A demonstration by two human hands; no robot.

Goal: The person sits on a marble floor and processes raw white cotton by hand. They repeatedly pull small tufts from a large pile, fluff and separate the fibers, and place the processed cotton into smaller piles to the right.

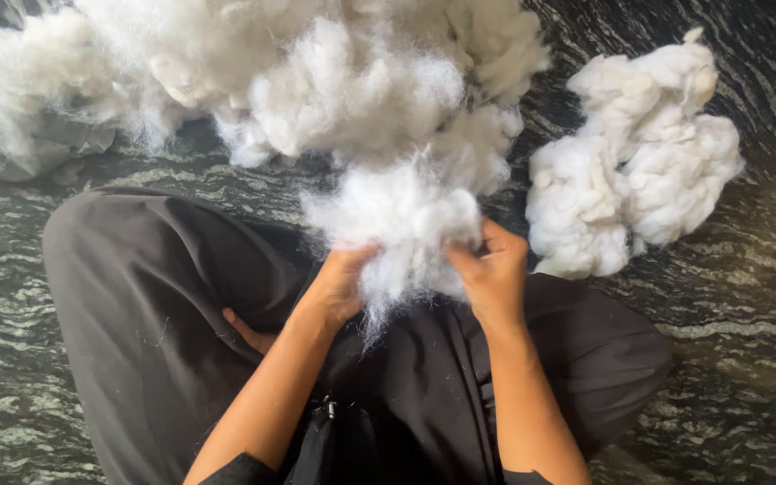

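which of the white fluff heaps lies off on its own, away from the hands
The smaller clump on the right, lumpy and denser, lying apart on the dark floor; both hands grip fluff joined to the big loose pile.

Floor-level workplace, likely a home or small hand-craft room; cannot tell which. Floor (747, 359) is polished dark stone with pale wavy veining, filling the whole view. No bench or furniture seen. Person sits cross-legged directly on the floor in loose black trousers (145, 296). Large heap of loose white fibre (298, 72) spreads on the floor from 10 to 12 o'clock; a smaller, denser white clump (639, 162) lies apart at 2 o'clock. Soft daylight glints off the stone.
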